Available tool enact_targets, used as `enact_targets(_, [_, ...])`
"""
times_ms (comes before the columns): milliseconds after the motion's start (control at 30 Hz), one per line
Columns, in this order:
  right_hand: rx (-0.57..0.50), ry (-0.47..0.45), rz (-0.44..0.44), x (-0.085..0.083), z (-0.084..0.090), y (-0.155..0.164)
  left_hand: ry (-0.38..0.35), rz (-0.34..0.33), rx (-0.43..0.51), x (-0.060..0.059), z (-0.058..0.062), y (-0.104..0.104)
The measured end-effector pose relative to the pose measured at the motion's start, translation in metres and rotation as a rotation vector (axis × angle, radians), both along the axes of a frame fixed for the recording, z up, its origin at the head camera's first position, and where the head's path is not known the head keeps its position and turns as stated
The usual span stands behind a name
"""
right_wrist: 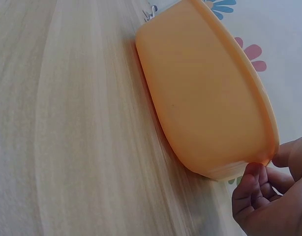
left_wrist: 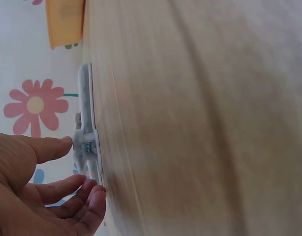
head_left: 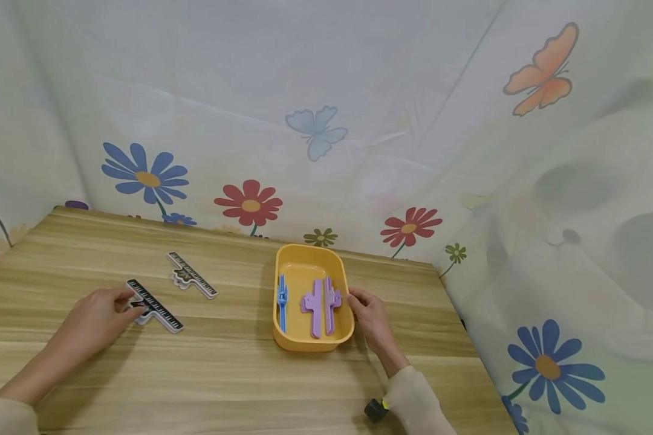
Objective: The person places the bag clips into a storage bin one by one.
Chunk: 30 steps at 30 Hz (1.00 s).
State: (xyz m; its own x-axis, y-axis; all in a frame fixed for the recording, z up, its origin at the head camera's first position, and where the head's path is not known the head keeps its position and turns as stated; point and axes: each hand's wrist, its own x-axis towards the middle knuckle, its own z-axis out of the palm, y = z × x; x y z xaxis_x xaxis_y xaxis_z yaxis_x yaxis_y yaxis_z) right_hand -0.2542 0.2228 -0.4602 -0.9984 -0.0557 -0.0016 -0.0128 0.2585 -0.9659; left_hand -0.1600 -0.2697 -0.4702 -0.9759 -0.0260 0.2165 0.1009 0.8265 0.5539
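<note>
My left hand (head_left: 97, 320) is at a piano-key patterned clip (head_left: 160, 309) lying on the table. In the left wrist view, the thumb tip meets the clip's spring part (left_wrist: 87, 146), while the loosely bent fingers stand apart from the thumb near the clip's lower end. A second piano-key clip (head_left: 194, 277) lies just beyond. My right hand (head_left: 374, 320) pinches the right side of a yellow box (head_left: 303, 347) at its rim. Inside the box are two purple clips (head_left: 317, 308) on the right and a blue clip (head_left: 282, 305) along the left wall.
Everything stands on a wood-grain table (head_left: 212, 386). A flowered cloth (head_left: 326, 181) hangs behind and to the right. A small black object (head_left: 376, 411) is by the right sleeve, and a purple item (head_left: 77, 205) is at the far left edge.
</note>
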Motion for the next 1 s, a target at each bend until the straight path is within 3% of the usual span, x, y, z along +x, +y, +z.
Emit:
enact_targets(367, [-0.01, -0.009, 0.02, 0.0, 0.003, 0.0, -0.122, -0.017, -0.006, -0.002, 0.003, 0.0])
enact_targets(633, [-0.019, 0.008, 0.055, 0.016, 0.028, -0.008, -0.108, -0.02, -0.033, -0.003, 0.003, 0.002])
enact_targets(1000, [-0.02, -0.003, 0.052, 0.016, 0.028, -0.007, -0.114, -0.026, -0.056, -0.003, 0.008, 0.006])
